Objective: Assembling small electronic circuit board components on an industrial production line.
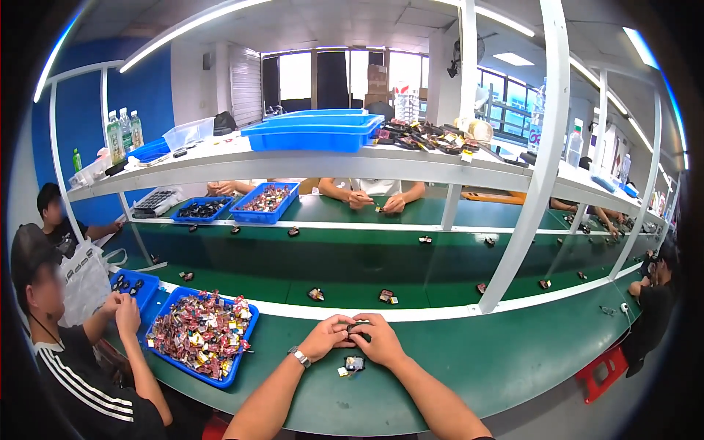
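My left hand [328, 338] and my right hand [378, 342] meet over the near green tabletop, close to its far edge. Between their closed fingertips is a small black part [357, 331], mostly covered by the fingers, so its exact kind cannot be made out. A small electronic assembly [355, 363] with a dark and silvery body lies just below my hands. Its yellow-and-white tab [343, 372] points to the left, apart from my fingers.
To my left stands a blue tray [253, 330] heaped with small red, yellow and white parts. Beside it, a co-worker's hands [125, 312] are raised near another blue bin [150, 286]. A green belt [352, 282] carries scattered assemblies beyond a white rail. A white post [524, 183] rises at right.
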The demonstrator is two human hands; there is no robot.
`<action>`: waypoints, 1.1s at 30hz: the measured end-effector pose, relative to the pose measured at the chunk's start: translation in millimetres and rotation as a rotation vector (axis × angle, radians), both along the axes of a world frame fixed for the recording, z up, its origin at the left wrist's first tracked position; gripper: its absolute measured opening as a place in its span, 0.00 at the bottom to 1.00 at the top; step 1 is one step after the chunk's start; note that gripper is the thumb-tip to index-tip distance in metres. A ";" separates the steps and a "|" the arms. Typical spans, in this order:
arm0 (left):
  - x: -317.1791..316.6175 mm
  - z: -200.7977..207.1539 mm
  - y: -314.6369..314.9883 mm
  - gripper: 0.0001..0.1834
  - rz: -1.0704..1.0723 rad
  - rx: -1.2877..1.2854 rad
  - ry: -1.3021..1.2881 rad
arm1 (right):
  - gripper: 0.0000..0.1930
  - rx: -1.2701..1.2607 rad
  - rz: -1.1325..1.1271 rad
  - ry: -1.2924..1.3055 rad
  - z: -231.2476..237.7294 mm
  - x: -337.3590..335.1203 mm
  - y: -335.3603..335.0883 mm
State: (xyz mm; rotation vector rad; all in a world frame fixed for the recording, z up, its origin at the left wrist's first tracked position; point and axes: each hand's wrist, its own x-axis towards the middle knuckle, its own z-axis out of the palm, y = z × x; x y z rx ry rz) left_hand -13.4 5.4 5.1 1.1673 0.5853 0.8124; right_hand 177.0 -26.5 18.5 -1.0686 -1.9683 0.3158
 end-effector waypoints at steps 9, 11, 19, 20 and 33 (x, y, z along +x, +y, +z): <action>-1.2 -0.4 0.3 0.15 0.000 -0.016 -0.026 | 0.07 -0.017 0.007 0.020 0.7 -1.1 -1.4; -0.9 -1.2 0.5 0.14 0.003 -0.016 -0.029 | 0.08 -0.010 -0.002 0.022 -1.5 -2.1 -1.5; 2.4 -3.2 1.4 0.14 0.056 -0.011 0.016 | 0.10 0.016 0.007 0.075 -7.1 -5.3 1.0; 1.8 -4.6 1.0 0.14 0.069 0.000 -0.006 | 0.10 0.034 0.027 0.091 -4.6 -7.0 0.9; -0.2 -3.3 -0.3 0.14 0.080 -0.013 -0.061 | 0.10 0.058 -0.047 0.168 -5.9 -14.4 -1.1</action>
